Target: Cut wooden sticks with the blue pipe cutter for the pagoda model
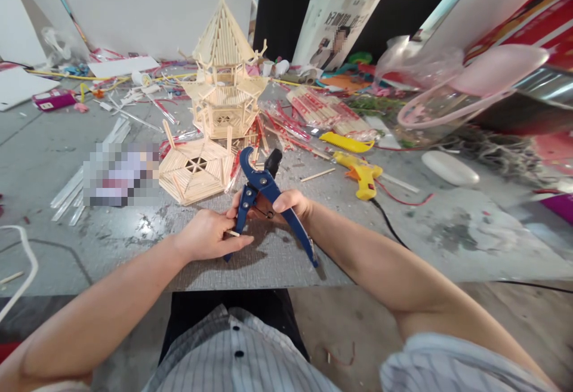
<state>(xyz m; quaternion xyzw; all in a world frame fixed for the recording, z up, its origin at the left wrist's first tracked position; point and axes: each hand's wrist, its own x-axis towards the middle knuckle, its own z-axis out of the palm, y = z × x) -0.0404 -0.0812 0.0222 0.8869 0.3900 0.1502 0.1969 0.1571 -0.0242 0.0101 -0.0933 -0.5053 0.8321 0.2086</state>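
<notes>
A blue pipe cutter is in my right hand, its handles spread apart and its hooked jaw pointing away from me. My left hand is closed around a short wooden stick, whose end shows by the thumb, right beside one of the cutter's handles. Whether the left fingers also grip that handle is hard to see. Just beyond my hands lies a hexagonal stick panel with a few upright posts. Behind it stands a tiered pagoda model made of wooden sticks.
To the right are a yellow glue gun with a black cord, a yellow utility knife and a white oval object. Packs of sticks lie behind. Clear glue sticks are at left, near a blurred-out item. The table's edge runs close to me.
</notes>
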